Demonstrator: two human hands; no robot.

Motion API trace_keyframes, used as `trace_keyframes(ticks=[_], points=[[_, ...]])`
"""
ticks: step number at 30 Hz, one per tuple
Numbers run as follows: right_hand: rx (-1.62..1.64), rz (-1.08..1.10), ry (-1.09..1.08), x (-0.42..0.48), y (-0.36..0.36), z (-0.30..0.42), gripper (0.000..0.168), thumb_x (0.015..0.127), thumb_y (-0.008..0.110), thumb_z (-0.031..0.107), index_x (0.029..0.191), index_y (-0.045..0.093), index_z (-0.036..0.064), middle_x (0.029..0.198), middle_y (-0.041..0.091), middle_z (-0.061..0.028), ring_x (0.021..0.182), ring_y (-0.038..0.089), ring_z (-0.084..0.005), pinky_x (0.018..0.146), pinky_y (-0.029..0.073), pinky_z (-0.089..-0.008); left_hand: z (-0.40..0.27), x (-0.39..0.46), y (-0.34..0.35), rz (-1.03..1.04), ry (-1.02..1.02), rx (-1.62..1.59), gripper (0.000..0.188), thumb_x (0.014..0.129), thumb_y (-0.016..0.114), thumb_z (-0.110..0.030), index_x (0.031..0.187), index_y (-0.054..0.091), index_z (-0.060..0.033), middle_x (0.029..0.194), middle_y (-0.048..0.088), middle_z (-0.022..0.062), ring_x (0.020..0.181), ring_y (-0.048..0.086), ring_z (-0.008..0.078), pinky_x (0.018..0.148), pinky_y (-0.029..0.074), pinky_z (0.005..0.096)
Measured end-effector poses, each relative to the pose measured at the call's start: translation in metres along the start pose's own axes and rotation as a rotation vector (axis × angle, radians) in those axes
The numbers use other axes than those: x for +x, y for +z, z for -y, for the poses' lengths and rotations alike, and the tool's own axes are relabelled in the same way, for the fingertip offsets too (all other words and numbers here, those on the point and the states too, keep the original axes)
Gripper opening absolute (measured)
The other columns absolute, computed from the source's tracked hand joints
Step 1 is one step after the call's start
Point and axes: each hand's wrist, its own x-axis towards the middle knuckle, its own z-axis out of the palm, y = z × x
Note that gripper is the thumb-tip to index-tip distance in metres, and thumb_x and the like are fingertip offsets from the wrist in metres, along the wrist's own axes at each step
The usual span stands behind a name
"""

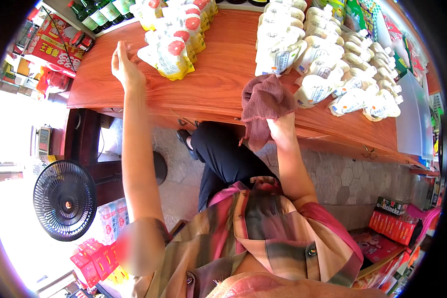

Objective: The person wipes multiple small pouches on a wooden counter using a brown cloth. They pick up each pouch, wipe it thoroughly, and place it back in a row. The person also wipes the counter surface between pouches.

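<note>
My right hand (282, 128) grips a brown knitted cloth (266, 98), whose folds lie at the front edge of the reddish wooden counter (216, 74) and hang below it. White spouted pouches (314, 89) stand in rows just beyond and to the right of the cloth. My left hand (128, 69) is over the counter's left part, fingers extended, with nothing seen in it. Just right of it stand yellow-and-white spouted pouches (173, 56) with grapefruit pictures.
Green glass bottles (97, 16) and a dark-lidded jar (82, 41) are at the back left. A black round fan (65, 201) stands at the lower left. A translucent plastic sheet (413, 115) is at the counter's right end. Drawer handles (368, 152) line the counter's front.
</note>
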Motion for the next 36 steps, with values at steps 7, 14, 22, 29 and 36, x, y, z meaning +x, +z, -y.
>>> trace_keyframes(ticks=[7, 14, 22, 29, 36], points=[[-0.08, 0.088, -0.192, 0.008, 0.011, 0.02, 0.013, 0.07, 0.064, 0.0, 0.082, 0.059, 0.004, 0.083, 0.061, -0.0088, 0.079, 0.06, -0.0213, 0.07, 0.048, -0.0307, 0.057, 0.152, -0.038, 0.322, 0.063, 0.442, 0.087, 0.071, 0.077, -0.033, 0.135, 0.029, 0.0025, 0.129, 0.044, 0.0167, 0.118, 0.043, 0.0227, 0.1, 0.035, 0.0347], [-0.244, 0.192, -0.175, 0.002, 0.0, -0.001, 0.024, 0.059, 0.068, 0.005, 0.081, 0.061, 0.01, 0.086, 0.06, -0.0077, 0.079, 0.059, -0.0253, 0.068, 0.047, -0.0314, 0.049, 0.136, 0.027, 0.401, -0.048, 0.581, 0.054, 0.074, 0.075, -0.034, 0.114, 0.058, -0.0017, 0.098, 0.063, 0.006, 0.091, 0.056, 0.0121, 0.083, 0.042, 0.0276], [-0.205, 0.282, -0.241, 0.005, 0.002, 0.006, 0.022, 0.064, 0.066, 0.002, 0.084, 0.059, 0.008, 0.093, 0.06, -0.0091, 0.083, 0.058, -0.0243, 0.071, 0.046, -0.0309, 0.019, 0.128, -0.028, 0.154, 0.069, 0.444, 0.027, 0.079, 0.072, -0.026, 0.09, 0.068, -0.0016, 0.073, 0.061, -0.0019, 0.06, 0.047, 0.004, 0.054, 0.036, 0.0209], [-0.214, 0.013, -0.158, -0.01, 0.0, -0.018, 0.031, 0.074, 0.067, 0.005, 0.102, 0.053, 0.0, 0.101, 0.06, -0.0116, 0.088, 0.059, -0.0207, 0.074, 0.047, -0.0287, -0.094, 0.017, -0.039, 0.157, 0.138, 0.051, 0.019, 0.088, 0.061, -0.018, 0.1, 0.061, -0.002, 0.093, 0.063, 0.0026, 0.082, 0.058, 0.008, 0.07, 0.045, 0.0224], [-0.996, 0.32, -0.621, -0.005, 0.06, 0.034, 0.047, 0.071, 0.059, 0.023, 0.109, 0.052, -0.004, 0.104, 0.055, -0.0214, 0.098, 0.053, -0.0371, 0.087, 0.042, -0.0425, -0.12, -0.16, -0.02, 0.162, -0.061, 0.027, 0.023, 0.092, 0.053, -0.016, 0.11, 0.055, -0.0015, 0.106, 0.061, 0.0067, 0.097, 0.058, 0.0138, 0.086, 0.046, 0.0302]])
